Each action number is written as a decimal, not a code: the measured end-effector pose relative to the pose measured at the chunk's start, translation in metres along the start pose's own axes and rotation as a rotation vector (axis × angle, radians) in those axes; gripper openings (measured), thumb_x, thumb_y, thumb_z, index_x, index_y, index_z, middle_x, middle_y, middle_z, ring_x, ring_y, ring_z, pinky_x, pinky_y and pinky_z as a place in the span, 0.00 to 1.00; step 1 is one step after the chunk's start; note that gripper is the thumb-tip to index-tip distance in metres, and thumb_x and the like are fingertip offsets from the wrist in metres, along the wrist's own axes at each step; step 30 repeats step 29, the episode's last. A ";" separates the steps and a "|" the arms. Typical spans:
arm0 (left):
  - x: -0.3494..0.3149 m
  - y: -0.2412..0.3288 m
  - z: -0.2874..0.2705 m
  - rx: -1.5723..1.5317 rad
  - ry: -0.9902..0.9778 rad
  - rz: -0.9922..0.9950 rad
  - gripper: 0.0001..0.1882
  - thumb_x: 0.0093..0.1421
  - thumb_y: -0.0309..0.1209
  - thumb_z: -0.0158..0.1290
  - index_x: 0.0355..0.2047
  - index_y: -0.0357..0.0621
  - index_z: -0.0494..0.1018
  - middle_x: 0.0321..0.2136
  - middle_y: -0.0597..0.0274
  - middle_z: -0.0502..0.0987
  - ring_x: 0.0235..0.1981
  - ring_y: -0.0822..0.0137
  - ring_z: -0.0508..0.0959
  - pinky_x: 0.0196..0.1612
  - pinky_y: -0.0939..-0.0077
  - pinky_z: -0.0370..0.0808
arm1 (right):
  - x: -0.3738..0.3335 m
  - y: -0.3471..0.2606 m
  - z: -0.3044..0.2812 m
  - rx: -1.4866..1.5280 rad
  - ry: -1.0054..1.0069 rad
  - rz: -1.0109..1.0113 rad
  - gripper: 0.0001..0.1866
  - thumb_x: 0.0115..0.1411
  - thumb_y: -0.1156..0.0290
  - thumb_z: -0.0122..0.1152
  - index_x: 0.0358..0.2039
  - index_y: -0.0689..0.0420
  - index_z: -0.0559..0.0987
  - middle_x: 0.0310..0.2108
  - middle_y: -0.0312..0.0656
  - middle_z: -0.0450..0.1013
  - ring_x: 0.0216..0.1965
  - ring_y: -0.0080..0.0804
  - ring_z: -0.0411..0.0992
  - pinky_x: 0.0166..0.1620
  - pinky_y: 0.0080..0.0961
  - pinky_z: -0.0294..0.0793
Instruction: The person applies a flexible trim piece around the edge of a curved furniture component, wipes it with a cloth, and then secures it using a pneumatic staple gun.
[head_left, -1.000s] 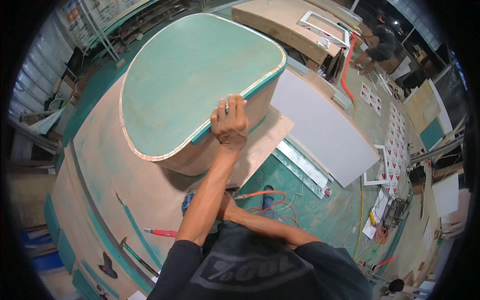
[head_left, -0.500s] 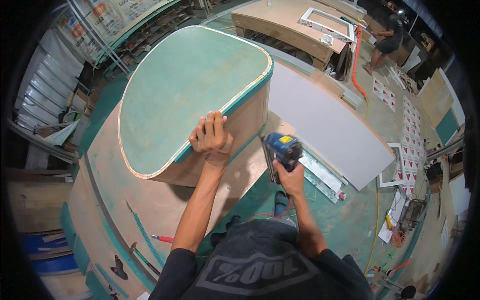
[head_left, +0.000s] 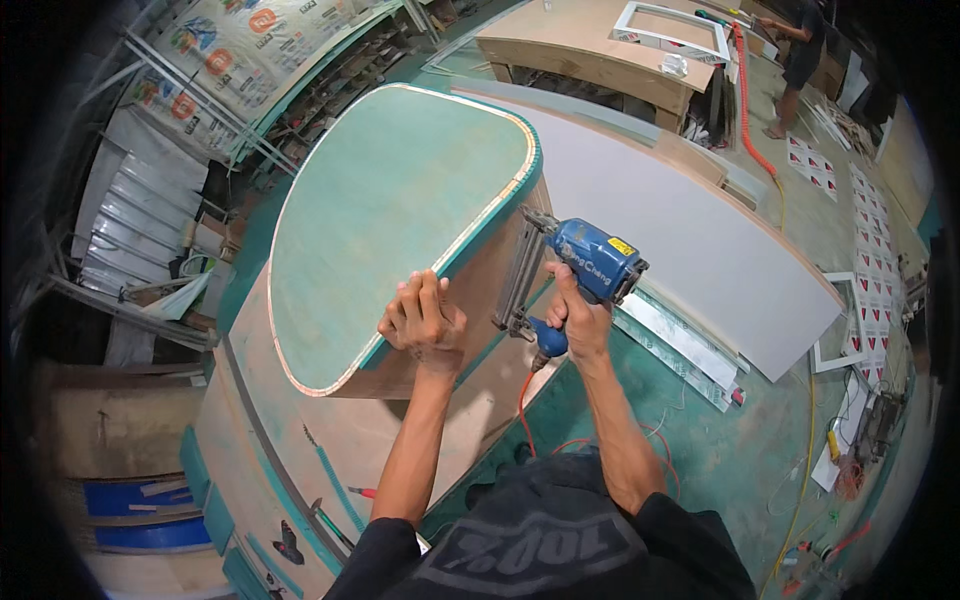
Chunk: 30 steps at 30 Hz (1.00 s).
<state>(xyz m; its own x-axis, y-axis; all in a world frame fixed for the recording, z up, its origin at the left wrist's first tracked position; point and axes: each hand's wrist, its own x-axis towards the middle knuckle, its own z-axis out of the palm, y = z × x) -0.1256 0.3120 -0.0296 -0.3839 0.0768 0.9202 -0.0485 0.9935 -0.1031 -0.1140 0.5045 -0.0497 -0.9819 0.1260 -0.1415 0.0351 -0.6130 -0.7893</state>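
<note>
A wooden box [head_left: 405,210] with a rounded, green-coated top leans across the work surface. A row of pale little segments edges its top, and a green strip [head_left: 490,228] runs along its right side. My left hand [head_left: 422,315] is closed over the near right edge, fingers curled on the top and strip. In my right hand [head_left: 578,320] is a blue nail gun [head_left: 600,262], its grip wrapped by my fingers. The gun's nose is close to the box's right side; I cannot tell whether it touches. A red air hose [head_left: 523,405] hangs from its handle.
A long pale panel [head_left: 670,220] lies right of the box. Beyond stands a wooden workbench [head_left: 560,45] with a white frame [head_left: 672,32]. A person [head_left: 805,50] is at far right. A hammer [head_left: 330,522] and a cutter-like red tool [head_left: 362,492] lie near left.
My right hand has raised the nail gun and brought it left and nearer to the box's edge. My left hand keeps its hold there. The whole view has shifted slightly.
</note>
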 end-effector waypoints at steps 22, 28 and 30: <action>-0.002 -0.002 -0.005 -0.049 -0.057 -0.021 0.07 0.60 0.35 0.60 0.38 0.50 0.81 0.38 0.70 0.81 0.39 0.65 0.77 0.46 0.69 0.62 | -0.013 0.020 0.002 -0.057 -0.040 -0.039 0.17 0.68 0.58 0.62 0.47 0.59 0.78 0.15 0.28 0.60 0.15 0.19 0.61 0.23 0.21 0.64; 0.000 -0.002 -0.007 -0.077 -0.080 -0.032 0.07 0.63 0.37 0.59 0.39 0.53 0.81 0.37 0.71 0.81 0.37 0.66 0.77 0.44 0.68 0.64 | -0.027 0.028 0.000 -0.080 -0.063 -0.030 0.17 0.68 0.59 0.61 0.47 0.60 0.78 0.15 0.28 0.60 0.15 0.18 0.60 0.22 0.20 0.63; -0.003 -0.003 -0.008 -0.082 -0.090 -0.046 0.08 0.63 0.38 0.59 0.40 0.53 0.81 0.38 0.70 0.80 0.38 0.65 0.78 0.45 0.67 0.65 | -0.027 0.029 0.001 -0.108 -0.071 -0.044 0.18 0.68 0.58 0.61 0.48 0.60 0.78 0.15 0.29 0.60 0.15 0.19 0.60 0.22 0.21 0.63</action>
